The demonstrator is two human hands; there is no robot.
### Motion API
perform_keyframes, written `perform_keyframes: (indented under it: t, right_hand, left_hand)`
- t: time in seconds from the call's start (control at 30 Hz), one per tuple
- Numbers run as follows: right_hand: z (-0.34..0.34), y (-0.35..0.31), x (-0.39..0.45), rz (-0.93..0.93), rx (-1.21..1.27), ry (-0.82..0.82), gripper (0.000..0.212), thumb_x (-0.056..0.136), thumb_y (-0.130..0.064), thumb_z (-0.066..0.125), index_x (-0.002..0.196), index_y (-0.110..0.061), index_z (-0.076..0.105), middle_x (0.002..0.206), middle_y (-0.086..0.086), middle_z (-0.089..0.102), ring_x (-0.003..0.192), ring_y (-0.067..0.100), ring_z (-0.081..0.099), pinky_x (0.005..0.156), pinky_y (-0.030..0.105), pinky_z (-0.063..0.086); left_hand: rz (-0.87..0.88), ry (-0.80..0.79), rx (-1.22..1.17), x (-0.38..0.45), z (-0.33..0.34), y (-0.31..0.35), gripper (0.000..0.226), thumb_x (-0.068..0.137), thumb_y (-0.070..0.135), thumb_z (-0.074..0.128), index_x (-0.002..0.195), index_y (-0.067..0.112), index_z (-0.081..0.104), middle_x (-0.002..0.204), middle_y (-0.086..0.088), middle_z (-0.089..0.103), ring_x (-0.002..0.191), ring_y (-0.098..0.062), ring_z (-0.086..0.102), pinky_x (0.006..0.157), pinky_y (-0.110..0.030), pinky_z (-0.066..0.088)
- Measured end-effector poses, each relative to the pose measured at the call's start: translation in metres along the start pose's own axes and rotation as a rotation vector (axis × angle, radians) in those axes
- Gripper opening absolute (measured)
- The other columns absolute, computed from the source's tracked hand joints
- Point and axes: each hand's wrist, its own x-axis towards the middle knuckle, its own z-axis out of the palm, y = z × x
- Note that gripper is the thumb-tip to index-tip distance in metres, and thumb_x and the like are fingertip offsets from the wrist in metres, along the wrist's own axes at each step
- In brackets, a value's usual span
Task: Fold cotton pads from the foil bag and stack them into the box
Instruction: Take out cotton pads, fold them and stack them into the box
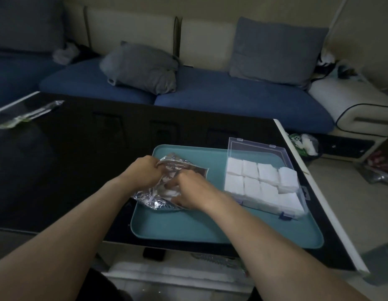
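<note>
A teal tray (188,231) is set on the dark glossy desk (58,159), and both containers of the task are carried on it. The crumpled foil bag (167,168) lies on the left part of the tray, its mouth turned toward the person. Its upper edge is pinched by the curled fingers of the left hand (145,170), so the bag is held open. The right hand (188,192) is placed at the bag's mouth with its fingers curled round a white cotton pad (173,193), which is seen partly out of the foil; how many more pads remain inside cannot be told. The clear plastic box (264,177) stands on the right part of the tray, just beside the bag but apart from it, with its transparent lid (254,148) raised at the far side and blue latches at its near edge. The box is filled with stacks of folded white pads (262,181) arranged in two rows, and the stacks at the right end are piled higher than the rim. A long clear wrapper (30,115) lies at the far left of the desk, well apart from the tray. Behind the desk a blue sofa (210,90) with grey cushions (141,66) is seen.
</note>
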Motion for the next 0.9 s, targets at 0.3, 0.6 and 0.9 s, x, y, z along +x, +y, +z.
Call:
perform_keyframes:
  t: [0.3,0.6,0.9]
  right_hand:
    - [0.004,-0.008,0.006,-0.066,-0.150,-0.014,0.024,0.082,-0.018,0.064,0.102,-0.026,0.073,0.113,0.008,0.067,0.092,0.033,0.067,0.078,0.041,0.056]
    - [-0.025,0.009,-0.013,0.039,0.162,0.253,0.016,0.093,-0.020,0.066,0.103,-0.020,0.078,0.098,0.005,0.076,0.091,0.024,0.066,0.077,0.032,0.048]
    - [-0.044,0.055,-0.040,0.354,0.723,0.412,0.009,0.094,-0.020,0.070,0.101,-0.020,0.075,0.097,-0.003,0.075,0.088,0.013,0.070,0.074,0.025,0.056]
  left_hand:
    - [-0.024,0.002,-0.052,-0.001,-0.001,0.006,0.027,0.098,0.021,0.048,0.091,0.000,0.065,0.084,-0.012,0.066,0.068,-0.019,0.058,0.055,-0.027,0.044]
    - [0.039,0.019,0.039,-0.010,0.000,0.009,0.030,0.102,0.028,0.046,0.096,0.006,0.065,0.080,-0.003,0.062,0.070,-0.015,0.060,0.053,-0.022,0.045]
    - [0.103,0.067,0.084,-0.013,-0.001,0.022,0.029,0.093,0.037,0.060,0.107,0.012,0.063,0.101,-0.007,0.067,0.090,-0.022,0.065,0.073,-0.032,0.053]
